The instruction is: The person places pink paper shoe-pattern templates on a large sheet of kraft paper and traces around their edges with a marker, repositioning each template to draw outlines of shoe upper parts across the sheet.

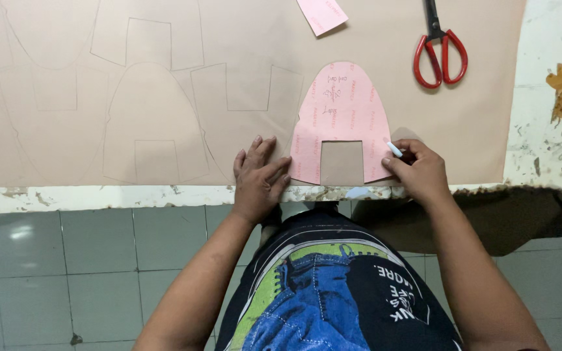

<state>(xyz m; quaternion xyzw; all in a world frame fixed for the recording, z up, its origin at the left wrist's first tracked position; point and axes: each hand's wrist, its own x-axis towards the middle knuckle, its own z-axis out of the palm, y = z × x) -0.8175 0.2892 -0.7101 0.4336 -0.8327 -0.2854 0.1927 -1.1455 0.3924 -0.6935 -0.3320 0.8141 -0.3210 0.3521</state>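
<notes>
Both forearms reach up from the printed dark shirt to the table's chipped white edge (99,195). On the tan sheet of material (242,39), marked with traced outlines, lies a pink dome-shaped paper template (341,110) with a square notch cut in its lower edge. Fingers spread flat, the left hand (258,179) presses the sheet, its fingertips touching the template's lower left corner. At the template's right edge, the right hand (417,170) pinches a small white marking pen (393,148). Red-handled scissors (440,52) lie well apart at the upper right, and a pink paper strip (322,14) rests at the top.
</notes>
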